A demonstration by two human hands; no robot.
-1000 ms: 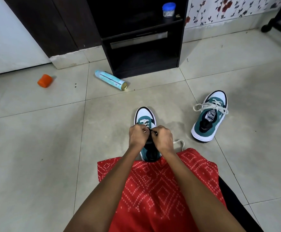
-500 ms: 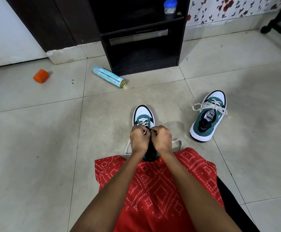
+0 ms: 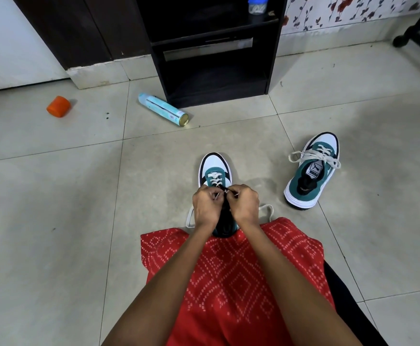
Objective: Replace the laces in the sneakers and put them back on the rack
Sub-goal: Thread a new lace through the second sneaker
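A teal and white sneaker stands on the floor tiles just ahead of my knees, toe pointing away. Both hands are over its tongue. My left hand pinches the white lace on the left side, and my right hand pinches a lace end at an eyelet. Loose lace loops trail out to the left and right of the shoe. A second matching sneaker with white laces sits apart to the right. The dark shoe rack stands at the back.
A light blue spray can lies on its side in front of the rack. An orange cap lies far left. A jar with a blue lid sits on a rack shelf. A black furniture leg is at the top right.
My hands stay on the near sneaker's lace and have shifted slightly toward me. A lace loop now shows on the shoe's left side. The view has tilted down a little.
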